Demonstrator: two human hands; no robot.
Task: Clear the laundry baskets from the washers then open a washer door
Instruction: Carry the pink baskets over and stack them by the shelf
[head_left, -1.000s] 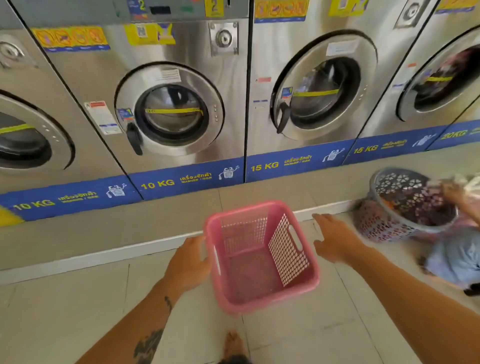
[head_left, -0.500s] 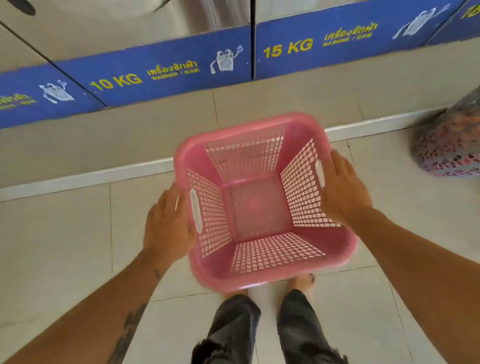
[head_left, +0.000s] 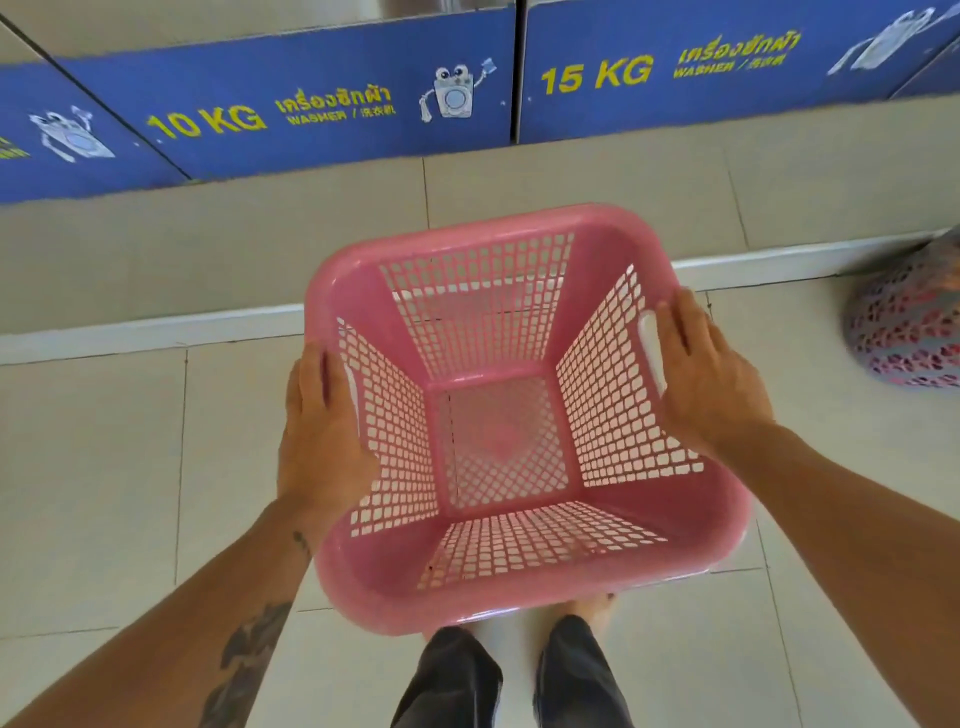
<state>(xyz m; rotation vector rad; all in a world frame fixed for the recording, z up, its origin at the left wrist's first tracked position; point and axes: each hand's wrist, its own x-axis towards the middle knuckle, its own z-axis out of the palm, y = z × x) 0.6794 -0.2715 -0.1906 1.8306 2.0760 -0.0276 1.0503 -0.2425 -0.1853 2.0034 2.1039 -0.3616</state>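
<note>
An empty pink square laundry basket (head_left: 519, 582) with lattice walls fills the middle of the head view, held up over the tiled floor above my feet. My left hand (head_left: 322, 436) grips its left handle side and my right hand (head_left: 706, 384) grips the right rim by the handle slot. Only the blue base panels of the washers show at the top: the 10 KG washer (head_left: 291, 109) and the 15 KG washer (head_left: 727, 57). Their doors are out of view.
A grey round basket (head_left: 909, 332) holding coloured laundry sits on the floor at the right edge. A raised tiled step (head_left: 208, 260) with a white edge runs in front of the washers. My legs and bare feet are below the pink basket.
Both hands closed on the pink basket's sides and lifted it closer to me. My view tipped down, so the washer doors and the person at the right left the frame.
</note>
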